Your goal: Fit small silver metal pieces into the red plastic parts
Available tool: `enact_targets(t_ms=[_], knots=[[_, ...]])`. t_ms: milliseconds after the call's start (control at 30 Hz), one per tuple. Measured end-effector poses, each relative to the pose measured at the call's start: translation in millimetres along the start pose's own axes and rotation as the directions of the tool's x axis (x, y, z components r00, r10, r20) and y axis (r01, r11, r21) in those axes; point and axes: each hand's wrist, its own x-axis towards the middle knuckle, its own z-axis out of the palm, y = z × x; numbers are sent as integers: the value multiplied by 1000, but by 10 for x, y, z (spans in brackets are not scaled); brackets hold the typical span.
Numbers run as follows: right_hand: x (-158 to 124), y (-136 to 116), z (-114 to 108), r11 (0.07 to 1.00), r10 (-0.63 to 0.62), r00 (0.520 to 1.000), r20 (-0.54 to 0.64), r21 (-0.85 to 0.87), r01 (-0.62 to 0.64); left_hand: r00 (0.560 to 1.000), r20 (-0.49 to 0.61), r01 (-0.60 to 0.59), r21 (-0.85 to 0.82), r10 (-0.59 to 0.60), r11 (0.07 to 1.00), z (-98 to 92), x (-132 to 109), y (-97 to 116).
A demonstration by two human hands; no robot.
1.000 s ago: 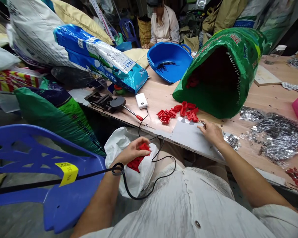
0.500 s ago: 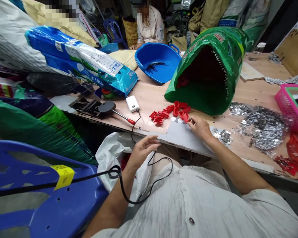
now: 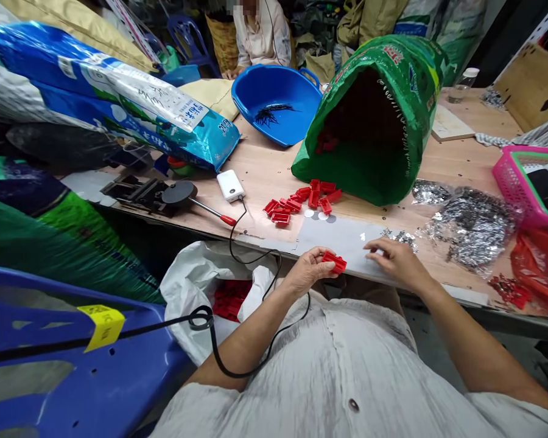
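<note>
My left hand [image 3: 309, 269] is closed on a small red plastic housing [image 3: 335, 263], held over the table's front edge with its hollow side showing. To the right of it, my right hand [image 3: 396, 263] hovers above the grey sheet [image 3: 347, 240], fingers bent and thumb apart, with nothing visible between them. Just beyond its fingers lie small silvery metal pieces [image 3: 400, 237], spread near the sheet's right end. Several more red housings [image 3: 288, 207] are heaped past the sheet's left end, in front of an open green sack [image 3: 360, 176] with red parts inside.
A blue basin [image 3: 292, 125] with thin black pieces stands behind. On the left are a white power bank [image 3: 231, 185], a black lever tool [image 3: 178, 193] and a blue bag [image 3: 201, 143]. Bagged metal pieces [image 3: 475, 225] lie right. A black cable [image 3: 232, 243] crosses to my lap.
A red housing has passed from my right hand to my left. My left hand has risen toward the right; my right hand has drawn back toward the metal pieces. The view has shifted slightly.
</note>
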Motion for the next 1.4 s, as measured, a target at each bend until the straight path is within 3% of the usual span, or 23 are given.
enact_targets(t_ms=[67,167,400,567,700,833,933,1000,1133,1233,1400], knots=[[-23,230,-95,970,132,984,-117,-187,-152,1000,-27,-11,-4,10,1000,-10,-15,2],[-26,436,-139,876,248,957,-151,-387,-288,996,-60,-60,22,61,998,-18,-20,-7],[137,316,16,793,343,933,-110,-498,-351,964,-116,-217,169,238,961,50,-25,-73],[171,306,46,787,316,944,-94,-530,-316,912,-105,-340,344,396,875,43,-46,-108],[111,298,1,835,253,956,-151,-465,-294,849,-57,-427,512,526,745,33,-51,-133],[48,187,-63,925,211,945,-249,-263,-276,770,20,-459,712,637,532,73,-61,-143],[5,15,-63,962,274,953,-132,37,-272,709,95,-468,805,699,366,126,-71,-143],[-18,-132,-30,959,230,973,-29,179,-222,670,147,-480,834,728,272,159,-72,-141],[-35,-414,52,973,77,997,-2,220,-74,603,242,-512,848,760,136,210,-68,-125],[-23,-535,90,984,50,999,-6,170,-48,612,260,-520,844,747,132,236,-78,-104],[11,-564,155,990,-22,1000,9,142,21,680,232,-514,827,695,226,253,-108,-100]])
